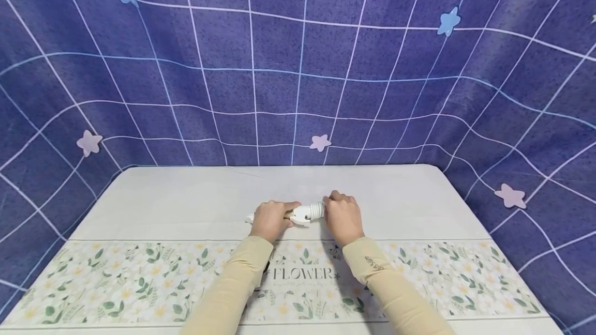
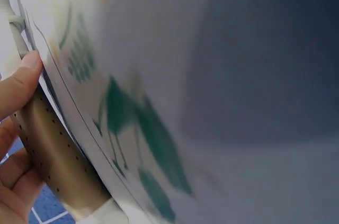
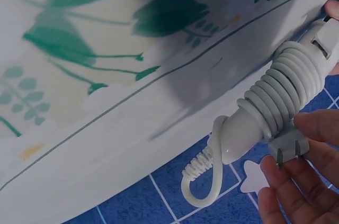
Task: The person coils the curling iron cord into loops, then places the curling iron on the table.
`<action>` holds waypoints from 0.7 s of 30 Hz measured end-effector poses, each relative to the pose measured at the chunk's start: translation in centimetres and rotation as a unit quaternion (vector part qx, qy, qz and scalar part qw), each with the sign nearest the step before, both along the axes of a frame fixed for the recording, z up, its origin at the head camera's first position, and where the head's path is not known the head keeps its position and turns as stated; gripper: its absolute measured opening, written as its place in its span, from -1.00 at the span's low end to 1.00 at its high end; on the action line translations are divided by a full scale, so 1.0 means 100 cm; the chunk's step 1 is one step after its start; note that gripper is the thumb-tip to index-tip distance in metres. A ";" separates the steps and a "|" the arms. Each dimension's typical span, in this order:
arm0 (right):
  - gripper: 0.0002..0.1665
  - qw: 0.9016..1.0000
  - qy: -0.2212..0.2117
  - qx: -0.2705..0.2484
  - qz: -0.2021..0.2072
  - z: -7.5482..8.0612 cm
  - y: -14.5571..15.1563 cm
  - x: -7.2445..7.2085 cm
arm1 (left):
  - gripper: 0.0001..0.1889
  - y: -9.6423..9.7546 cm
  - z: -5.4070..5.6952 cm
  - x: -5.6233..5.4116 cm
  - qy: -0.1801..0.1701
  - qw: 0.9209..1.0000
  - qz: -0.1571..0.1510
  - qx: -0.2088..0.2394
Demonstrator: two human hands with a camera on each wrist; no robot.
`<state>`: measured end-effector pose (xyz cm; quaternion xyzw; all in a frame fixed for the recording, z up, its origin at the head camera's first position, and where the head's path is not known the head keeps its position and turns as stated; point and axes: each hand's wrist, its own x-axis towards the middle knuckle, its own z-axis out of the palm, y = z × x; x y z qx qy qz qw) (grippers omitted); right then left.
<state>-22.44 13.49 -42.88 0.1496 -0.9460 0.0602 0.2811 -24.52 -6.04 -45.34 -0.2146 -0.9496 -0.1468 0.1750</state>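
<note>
A white curling iron (image 1: 301, 215) with a gold barrel lies crosswise above the table, between both hands. My left hand (image 1: 269, 219) grips its barrel; in the left wrist view the thumb and fingers (image 2: 18, 89) go round the gold barrel (image 2: 58, 152), dotted with small holes. A pale power cord (image 3: 283, 89) is wound in several coils round the handle, with a loop (image 3: 204, 200) hanging at its end. My right hand (image 1: 343, 217) is at the handle end. In the right wrist view its fingers pinch the two-pin plug (image 3: 290, 145) beside the coils.
Under the hands is a table with a white cover (image 1: 186, 190) and a flower-printed band (image 1: 153, 278) reading "FLOWER". A blue curtain (image 1: 279, 92) with grid lines and stars surrounds the table's back and sides.
</note>
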 end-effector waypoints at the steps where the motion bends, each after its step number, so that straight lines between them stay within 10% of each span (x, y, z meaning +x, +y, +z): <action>1: -0.73 1.000 0.003 0.001 0.003 0.000 0.000 0.000 | -0.42 -0.001 0.001 0.001 -0.004 1.000 -0.006 0.003; 9: -0.77 1.000 0.003 0.024 0.014 0.004 0.008 -0.002 | -0.31 -0.007 0.025 0.000 -0.124 0.992 -0.033 0.018; 21: -0.78 0.999 -0.016 -0.020 0.040 -0.001 0.019 0.000 | -0.68 -0.016 0.045 0.003 -0.111 0.993 0.027 -0.041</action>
